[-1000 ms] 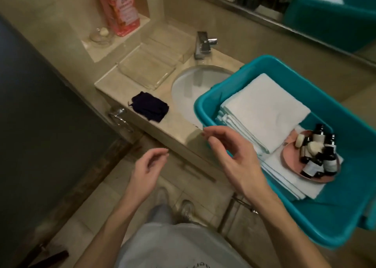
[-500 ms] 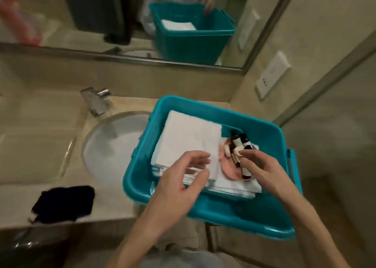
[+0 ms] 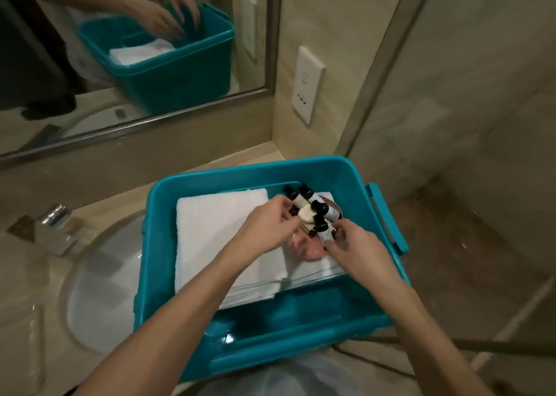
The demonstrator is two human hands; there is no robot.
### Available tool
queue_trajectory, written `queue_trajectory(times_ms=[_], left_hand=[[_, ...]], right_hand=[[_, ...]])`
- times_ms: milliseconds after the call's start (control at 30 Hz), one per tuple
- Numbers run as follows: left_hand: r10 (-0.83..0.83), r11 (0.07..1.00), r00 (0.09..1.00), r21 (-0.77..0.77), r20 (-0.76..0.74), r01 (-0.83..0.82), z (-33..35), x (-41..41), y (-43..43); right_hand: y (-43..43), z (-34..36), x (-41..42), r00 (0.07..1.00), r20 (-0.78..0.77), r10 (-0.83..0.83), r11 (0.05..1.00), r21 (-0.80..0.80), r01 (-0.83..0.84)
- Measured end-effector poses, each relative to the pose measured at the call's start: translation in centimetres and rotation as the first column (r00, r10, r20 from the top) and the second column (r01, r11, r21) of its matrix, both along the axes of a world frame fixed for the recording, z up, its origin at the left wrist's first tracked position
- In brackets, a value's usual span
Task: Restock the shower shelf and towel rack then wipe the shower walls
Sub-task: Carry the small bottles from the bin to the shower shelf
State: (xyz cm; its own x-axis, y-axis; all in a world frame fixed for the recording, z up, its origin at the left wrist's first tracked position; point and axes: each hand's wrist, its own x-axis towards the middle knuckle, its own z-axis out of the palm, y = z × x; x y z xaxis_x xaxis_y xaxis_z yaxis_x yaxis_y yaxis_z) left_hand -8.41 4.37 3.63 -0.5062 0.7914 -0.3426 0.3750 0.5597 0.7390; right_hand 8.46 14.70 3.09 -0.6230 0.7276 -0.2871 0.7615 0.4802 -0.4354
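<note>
A teal plastic bin [image 3: 270, 356] sits on the counter, partly over the sink. Inside lies a stack of folded white towels [image 3: 216, 230]. On the towels stands a pink plate [image 3: 304, 246] carrying several small dark-capped bottles [image 3: 319, 207] and a pale round soap [image 3: 307, 213]. My left hand [image 3: 264, 230] curls its fingers at the plate's left rim, beside the soap. My right hand [image 3: 358, 251] pinches the plate's right rim, with a bottle against its fingers. The fingertips of both hands are partly hidden by the bottles.
A white sink basin [image 3: 102, 290] and chrome faucet [image 3: 57, 230] lie left of the bin. A mirror [image 3: 120, 49] behind reflects the bin and hands. A wall outlet [image 3: 307, 85] is at the corner; a glass shower panel [image 3: 451, 125] stands on the right.
My view has swung right from the counter to the bin. Both hands moved from the air in front of me into the bin and closed around the pink plate.
</note>
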Motion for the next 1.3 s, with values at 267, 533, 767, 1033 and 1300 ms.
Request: queue_trajectory(times_ms=[267, 533, 767, 1033, 1300], left_hand=[[0.216, 0.976, 0.920, -0.094, 0.327, -0.196, -1.7, -2.2, 5.4], [0.478, 0.846, 0.636, -0.124, 0.606, -0.518, -3.9, -2.5, 7.9], [0.532, 0.763, 0.615, -0.014, 0.582, -0.646, -4.9, -1.5, 8.1], [0.538, 0.716, 0.702, 0.187, 0.466, -0.673, -2.4, -0.5, 6.5], [0.514, 0.671, 0.677, 0.246, 0.527, -0.700, 1.0, -2.4, 3.0]], right_hand=[[1.8, -2.3, -2.6, 0.990, 0.119, 0.070, 0.981, 0.172, -0.090], [2.9, -3.2, -3.8, 0.985, 0.153, 0.082, 0.974, 0.195, -0.112], [3.6, -3.4, -3.7, 0.990, 0.101, 0.101, 0.984, 0.139, -0.115], [5.6, -1.8, -3.5, 0.973, -0.223, -0.063, 0.972, -0.233, 0.009], [5.9, 1.3, -5.7, 0.738, -0.525, -0.424, 0.695, -0.711, -0.107]])
